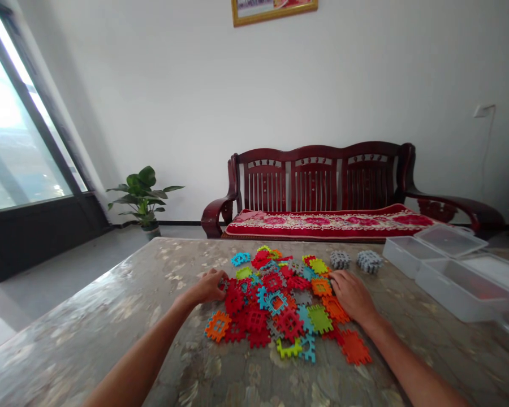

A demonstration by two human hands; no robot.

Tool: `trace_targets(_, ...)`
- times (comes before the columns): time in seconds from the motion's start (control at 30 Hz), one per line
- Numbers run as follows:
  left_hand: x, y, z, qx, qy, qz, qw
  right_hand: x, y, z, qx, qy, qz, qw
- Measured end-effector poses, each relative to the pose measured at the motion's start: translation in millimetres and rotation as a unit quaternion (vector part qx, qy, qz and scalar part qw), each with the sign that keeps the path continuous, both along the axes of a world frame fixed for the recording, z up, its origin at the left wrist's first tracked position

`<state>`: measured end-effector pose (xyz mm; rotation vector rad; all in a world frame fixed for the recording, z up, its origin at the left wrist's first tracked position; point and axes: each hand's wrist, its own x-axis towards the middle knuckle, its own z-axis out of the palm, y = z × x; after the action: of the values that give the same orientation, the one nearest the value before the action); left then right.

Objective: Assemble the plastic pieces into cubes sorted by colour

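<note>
Both hands (pixel 280 291) on flat, notched plastic tiles (pixel 280 308).

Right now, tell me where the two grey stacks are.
In the head view, the two grey stacks sit on the table beyond the right hand, between the coloured pile and the clear boxes.

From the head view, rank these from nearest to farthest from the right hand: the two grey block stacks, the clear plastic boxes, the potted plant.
Measured from the right hand:
1. Grey block stacks, just beyond the hand on the table.
2. Clear plastic boxes, off to the right on the table.
3. Potted plant, far left on the floor by the window.
</note>
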<state>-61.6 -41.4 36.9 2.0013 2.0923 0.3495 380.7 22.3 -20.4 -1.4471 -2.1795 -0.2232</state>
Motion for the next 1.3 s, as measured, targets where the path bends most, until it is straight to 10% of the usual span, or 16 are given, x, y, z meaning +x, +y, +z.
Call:
trace_targets(0.53, 13, 33, -7.4, 0.111, -0.152, 0.093, 0.978, -1, -2, 3.6, -0.018, 0.019, 0.001, 1.000)
trace_targets(0.83, 51, 58, 12.6, 0.130, -0.356, 0.036, 0.925, 0, -3, 5.2, -0.022, 0.026, 0.004, 0.999)
trace_targets(1.3, 49, -22, -22.2, 0.016, -0.053, -0.045, 0.997, 1, -2, -0.4, -0.007, 0.046, 0.014, 0.999)
